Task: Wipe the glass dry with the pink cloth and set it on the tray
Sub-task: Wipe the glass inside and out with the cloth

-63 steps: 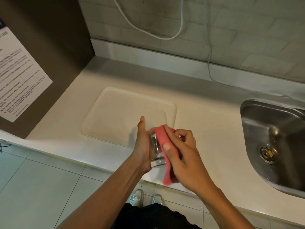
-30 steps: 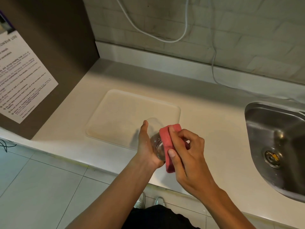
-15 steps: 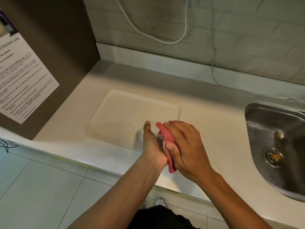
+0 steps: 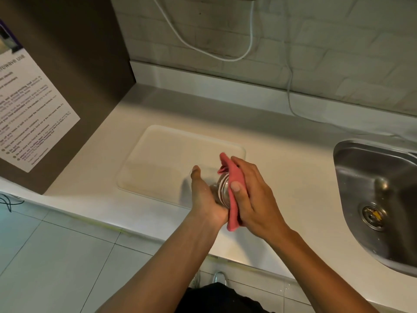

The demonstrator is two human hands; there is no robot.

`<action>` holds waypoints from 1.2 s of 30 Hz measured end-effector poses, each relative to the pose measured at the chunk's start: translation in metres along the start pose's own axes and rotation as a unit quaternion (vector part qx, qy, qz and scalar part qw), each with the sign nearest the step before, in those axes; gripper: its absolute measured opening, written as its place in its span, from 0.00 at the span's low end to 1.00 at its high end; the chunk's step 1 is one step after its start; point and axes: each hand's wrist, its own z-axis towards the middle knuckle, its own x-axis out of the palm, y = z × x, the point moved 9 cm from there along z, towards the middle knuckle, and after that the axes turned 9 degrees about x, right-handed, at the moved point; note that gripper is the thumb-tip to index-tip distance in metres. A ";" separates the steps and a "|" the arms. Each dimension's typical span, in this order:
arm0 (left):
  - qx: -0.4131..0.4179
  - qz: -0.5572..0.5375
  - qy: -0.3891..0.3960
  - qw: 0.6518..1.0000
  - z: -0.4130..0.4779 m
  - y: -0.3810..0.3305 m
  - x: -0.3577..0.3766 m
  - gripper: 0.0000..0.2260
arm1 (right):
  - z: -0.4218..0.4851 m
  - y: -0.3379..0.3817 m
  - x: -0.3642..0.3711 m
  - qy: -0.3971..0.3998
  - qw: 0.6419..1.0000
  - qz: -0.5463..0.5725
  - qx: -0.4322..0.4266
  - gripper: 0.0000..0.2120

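Note:
A clear drinking glass lies on its side in the air above the counter's front edge, gripped from the left by my left hand. My right hand presses the pink cloth against the glass's right side, thumb on top of the cloth. The cloth's lower end hangs below my palms. Most of the glass is hidden between my hands. The pale cream tray lies flat on the counter just behind and to the left of my hands, with nothing on it.
A steel sink with a drain is sunk into the counter at the right. A brown panel with a printed notice stands at the left. White cables hang on the brick wall behind. Tiled floor lies below the counter edge.
The glass has tipped from nearly upright to lying sideways. My right hand and the pink cloth slid up and over its side, and the cloth's top end now sticks out above my fingers.

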 end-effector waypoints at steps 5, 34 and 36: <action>-0.003 -0.019 -0.007 1.000 0.002 0.000 0.000 0.35 | -0.022 -0.001 0.009 -0.028 0.999 0.040 0.001 0.25; 0.012 -0.022 0.017 1.000 0.008 0.011 0.002 0.34 | -0.013 -0.003 -0.003 -0.050 0.996 0.075 0.017 0.24; 0.030 -0.026 0.000 0.999 0.014 0.004 0.000 0.37 | -0.023 0.001 0.007 -0.038 0.998 0.049 -0.017 0.24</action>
